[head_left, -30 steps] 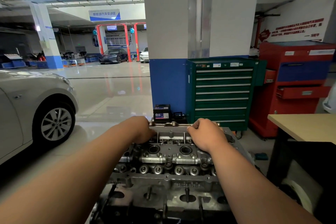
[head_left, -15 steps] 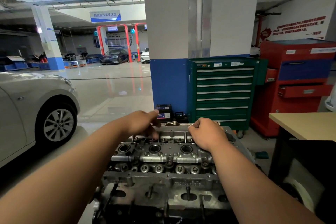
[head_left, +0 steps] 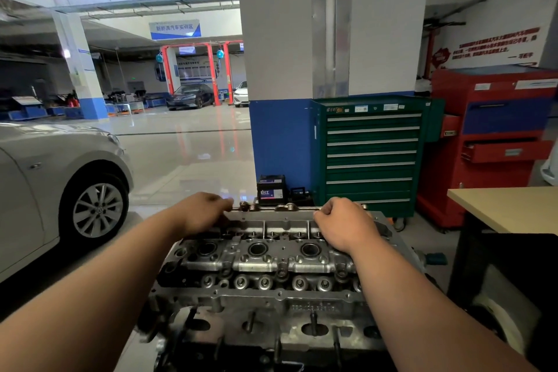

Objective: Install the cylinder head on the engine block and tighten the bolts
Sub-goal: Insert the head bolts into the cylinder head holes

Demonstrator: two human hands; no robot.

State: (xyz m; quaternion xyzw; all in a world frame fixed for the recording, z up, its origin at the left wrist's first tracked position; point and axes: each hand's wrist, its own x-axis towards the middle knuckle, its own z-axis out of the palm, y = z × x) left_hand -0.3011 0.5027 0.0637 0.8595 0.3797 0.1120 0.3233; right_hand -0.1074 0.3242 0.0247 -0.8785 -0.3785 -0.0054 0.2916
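Between your hands sits the cylinder head (head_left: 271,263): your left hand (head_left: 202,211) slid outward, your right hand (head_left: 344,223) stayed, both gripping its far edge, likely to seat it.

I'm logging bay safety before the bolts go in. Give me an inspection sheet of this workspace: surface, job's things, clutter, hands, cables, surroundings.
Surface: tan table at right; whatever supports the engine is hidden.
Job's things: cylinder head lies top up in front of the person; wrench: nothing seen.
Clutter: car battery on the floor beyond the head.
Hands: left hand rests on the head's far left corner, grip hidden; right hand curls its fingers over the far edge.
Cables: nothing seen.
Surroundings: green tool chest, red cabinet with a drawer ajar, silver car at left.
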